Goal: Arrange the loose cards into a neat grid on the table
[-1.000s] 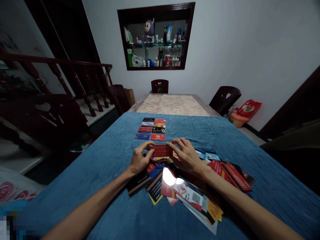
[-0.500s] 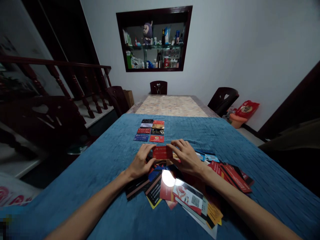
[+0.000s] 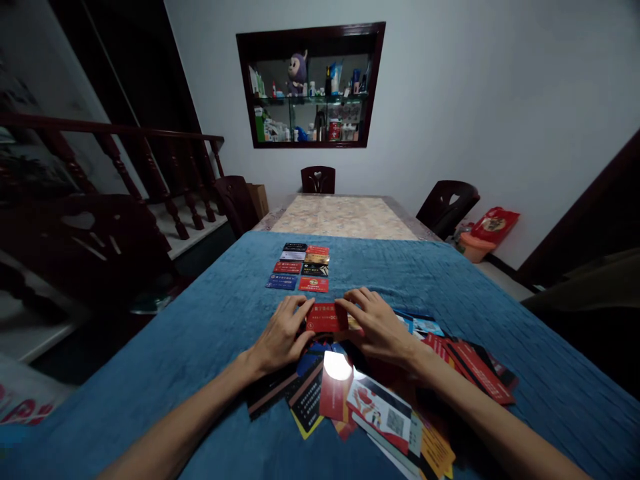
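The left hand (image 3: 283, 331) and right hand (image 3: 376, 323) pinch a red card (image 3: 327, 317) by its short ends, at the centre of the blue-covered surface (image 3: 210, 333). Sorted cards (image 3: 299, 267) lie at 12 o'clock of it, a loose pile (image 3: 380, 393) at 6 o'clock.

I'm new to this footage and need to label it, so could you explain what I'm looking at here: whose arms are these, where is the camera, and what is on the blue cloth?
No machine here: the camera sits on a person's head and looks forward and down, so the two bare arms are that person's own. The left hand and right hand hold one red card between them, each with a fingertip grip on one end. Under and beside the hands lies a loose heap of cards, overlapping at odd angles. Farther off, a neat grid of cards lies flat in two columns. All of it rests on a blue cloth spread over a table. Beyond stand dark chairs and a wall cabinet with a plush toy and bottles.
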`<state>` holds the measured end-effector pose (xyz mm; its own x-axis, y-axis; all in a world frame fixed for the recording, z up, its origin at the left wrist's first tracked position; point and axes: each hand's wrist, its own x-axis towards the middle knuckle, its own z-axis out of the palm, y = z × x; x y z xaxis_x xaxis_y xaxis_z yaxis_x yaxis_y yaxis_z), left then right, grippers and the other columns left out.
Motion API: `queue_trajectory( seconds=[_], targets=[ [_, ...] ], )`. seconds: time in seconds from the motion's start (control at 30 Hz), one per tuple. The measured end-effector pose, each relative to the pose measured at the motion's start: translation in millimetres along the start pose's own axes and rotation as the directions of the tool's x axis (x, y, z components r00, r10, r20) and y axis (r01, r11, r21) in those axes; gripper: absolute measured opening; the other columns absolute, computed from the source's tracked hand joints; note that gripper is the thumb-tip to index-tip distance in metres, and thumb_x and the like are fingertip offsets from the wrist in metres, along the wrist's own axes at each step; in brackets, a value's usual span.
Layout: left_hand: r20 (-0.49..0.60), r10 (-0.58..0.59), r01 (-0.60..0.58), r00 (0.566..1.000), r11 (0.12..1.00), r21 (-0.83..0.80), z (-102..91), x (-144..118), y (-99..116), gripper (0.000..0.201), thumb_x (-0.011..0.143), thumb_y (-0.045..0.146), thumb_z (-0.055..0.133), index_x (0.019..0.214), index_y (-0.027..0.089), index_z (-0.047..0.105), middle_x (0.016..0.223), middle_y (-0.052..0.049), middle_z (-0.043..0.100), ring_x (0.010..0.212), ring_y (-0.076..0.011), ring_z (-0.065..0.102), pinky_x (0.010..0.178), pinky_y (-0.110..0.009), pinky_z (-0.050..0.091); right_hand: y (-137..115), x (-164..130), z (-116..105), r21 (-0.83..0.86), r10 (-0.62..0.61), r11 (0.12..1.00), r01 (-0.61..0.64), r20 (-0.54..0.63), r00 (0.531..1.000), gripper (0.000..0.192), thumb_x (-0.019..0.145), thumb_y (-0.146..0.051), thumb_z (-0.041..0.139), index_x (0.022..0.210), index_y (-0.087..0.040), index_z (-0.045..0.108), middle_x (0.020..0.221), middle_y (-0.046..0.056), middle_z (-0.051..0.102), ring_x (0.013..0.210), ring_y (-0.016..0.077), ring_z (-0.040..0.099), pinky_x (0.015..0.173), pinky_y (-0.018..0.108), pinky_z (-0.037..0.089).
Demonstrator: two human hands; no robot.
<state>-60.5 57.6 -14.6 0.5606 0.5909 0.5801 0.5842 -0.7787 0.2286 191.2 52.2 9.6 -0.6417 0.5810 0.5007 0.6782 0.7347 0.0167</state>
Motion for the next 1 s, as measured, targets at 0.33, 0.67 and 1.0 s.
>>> queue_trajectory(
  seconds=[0.33,0.67,1.0],
  targets=[
    [0.127,0.021,-0.029,0.992,0.998,0.061,-9.4,26.9,-5.9,0.055,0.081,0.020,0.063,0.134,0.017,0.049,0.124,-0.016,0.055,0.111,-0.0302,0.052,0.095,-0.049,0.048,11.8,9.8,-7.0,0.053,0.076,0.995,-0.082,0.109,0.991,0.038,0.078,-0.021,0.063,0.116,-0.018,0.057,0.111,0.012,0.057,0.096,0.0242,0.048,0.080,0.037,0.042],
    [0.234,0.069,-0.109,0.970,0.981,0.163,-22.9,76.7,-31.9,0.046,0.078,0.024,0.065,0.123,0.015,0.057,0.115,-0.014,0.059,0.107,-0.0304,0.051,0.094,-0.047,0.047,47.0,39.9,-5.7,0.045,0.090,0.994,-0.096,0.125,0.988,0.044,0.080,-0.031,0.067,0.120,-0.014,0.058,0.110,0.013,0.058,0.094,0.0238,0.050,0.081,0.037,0.045],
    [0.370,-0.034,-0.088,0.929,0.947,0.309,-25.1,138.3,-78.4,0.038,0.081,0.024,0.063,0.119,0.018,0.059,0.117,-0.012,0.059,0.110,-0.0282,0.050,0.092,-0.042,0.046,94.9,89.7,11.1,0.069,0.191,0.977,-0.201,0.134,0.972,0.039,0.080,-0.030,0.069,0.116,-0.017,0.062,0.110,0.011,0.058,0.102,0.0250,0.053,0.086,0.035,0.044]
  ],
)
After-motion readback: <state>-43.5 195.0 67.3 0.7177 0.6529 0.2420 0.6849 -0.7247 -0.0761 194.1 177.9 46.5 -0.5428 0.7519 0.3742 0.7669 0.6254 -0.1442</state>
